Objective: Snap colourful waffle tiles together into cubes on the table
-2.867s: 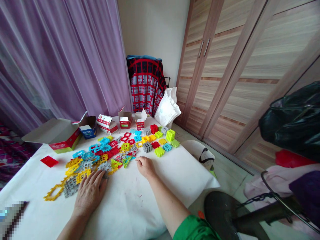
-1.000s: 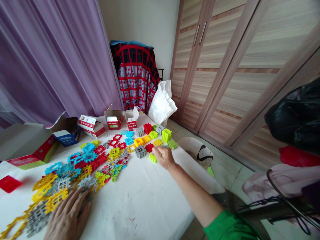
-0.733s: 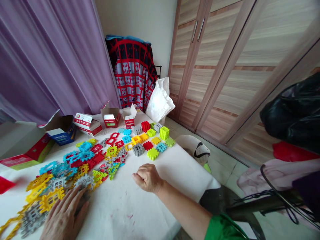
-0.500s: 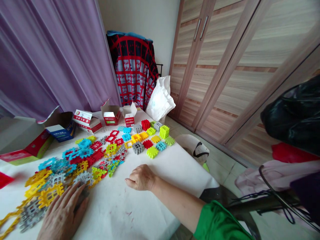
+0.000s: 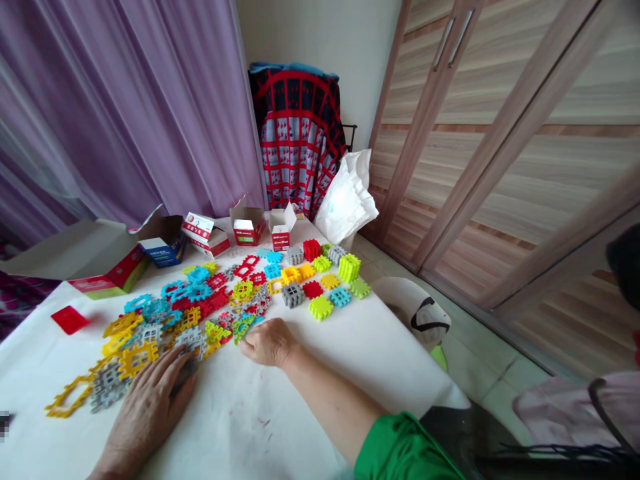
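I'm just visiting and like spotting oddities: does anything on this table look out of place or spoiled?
Small reddish marks show on the white cloth near its front, odd on plain fabric; what made them is unclear. A flat red piece also lies apart, left of the heap of toy pieces.

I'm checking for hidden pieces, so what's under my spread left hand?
Grey toothed plastic pieces show just past your left hand and seem to run under it; a yellow toothed plastic piece lies beside it. Anything directly beneath is covered.
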{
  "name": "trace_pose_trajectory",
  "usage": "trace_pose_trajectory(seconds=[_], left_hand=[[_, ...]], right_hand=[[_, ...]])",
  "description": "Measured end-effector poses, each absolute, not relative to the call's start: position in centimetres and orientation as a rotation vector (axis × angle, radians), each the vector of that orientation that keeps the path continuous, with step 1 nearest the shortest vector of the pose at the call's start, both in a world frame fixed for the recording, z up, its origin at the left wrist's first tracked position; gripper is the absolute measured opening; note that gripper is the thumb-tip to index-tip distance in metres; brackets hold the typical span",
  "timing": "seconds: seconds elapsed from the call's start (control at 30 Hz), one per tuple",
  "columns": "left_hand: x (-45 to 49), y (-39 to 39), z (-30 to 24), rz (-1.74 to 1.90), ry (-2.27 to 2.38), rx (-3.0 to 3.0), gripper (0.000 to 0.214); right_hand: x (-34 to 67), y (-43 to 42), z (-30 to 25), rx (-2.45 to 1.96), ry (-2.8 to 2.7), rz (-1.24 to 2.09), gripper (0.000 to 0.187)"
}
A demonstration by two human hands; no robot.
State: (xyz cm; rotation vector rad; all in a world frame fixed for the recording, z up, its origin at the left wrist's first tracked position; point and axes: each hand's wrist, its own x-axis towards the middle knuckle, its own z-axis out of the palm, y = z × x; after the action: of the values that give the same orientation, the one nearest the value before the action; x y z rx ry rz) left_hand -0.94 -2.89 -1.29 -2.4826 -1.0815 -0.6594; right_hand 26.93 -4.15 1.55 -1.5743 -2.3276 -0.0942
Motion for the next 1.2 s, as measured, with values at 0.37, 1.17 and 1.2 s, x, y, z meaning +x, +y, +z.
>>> trace_pose_trajectory(seconds=[0.37, 1.17, 1.2], left_hand=[[-0.7, -3.4, -0.8, -0.624, -1.19, -2.513, 0.051], [-0.3, -4.2, -1.1, -0.6, -1.419, -2.466, 0.048], [-0.3, -4.3, -1.0, -0.582, -1.412, -2.474, 0.047]], right_hand=[[27.4, -4.0, 0.8, -1.471, -2.302, -0.029, 0.031], [28.5, -3.9, 0.6, -1.44, -2.239, 0.176, 0.039], [28.5, -3.9, 0.5, -1.433, -2.226, 0.166, 0.039]])
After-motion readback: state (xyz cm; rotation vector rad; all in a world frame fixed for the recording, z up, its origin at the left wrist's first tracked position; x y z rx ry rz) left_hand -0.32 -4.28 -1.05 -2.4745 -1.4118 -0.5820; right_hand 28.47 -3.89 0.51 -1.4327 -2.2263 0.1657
